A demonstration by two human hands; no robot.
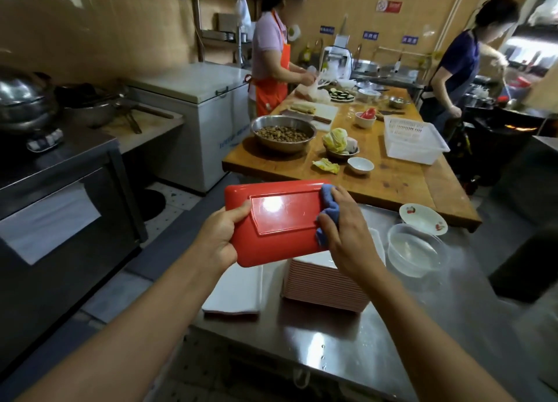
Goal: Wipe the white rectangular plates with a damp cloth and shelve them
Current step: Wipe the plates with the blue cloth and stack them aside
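Now steel table [377, 350] carries plate stack [326, 287]; above it, red-backed plate [280, 220] held underside up, left hand [223, 235] gripping its left edge, right hand [347, 235] clutching blue cloth [327, 203] against its right end.

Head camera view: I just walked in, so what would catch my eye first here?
Most striking is the red plate held up at the centre, underside toward the camera: the left hand grips its left edge while the right hand presses a blue cloth against its right end. Just below, a stack of plates stands on the steel counter. Behind, on the wooden table, sits a big metal bowl of brown food.
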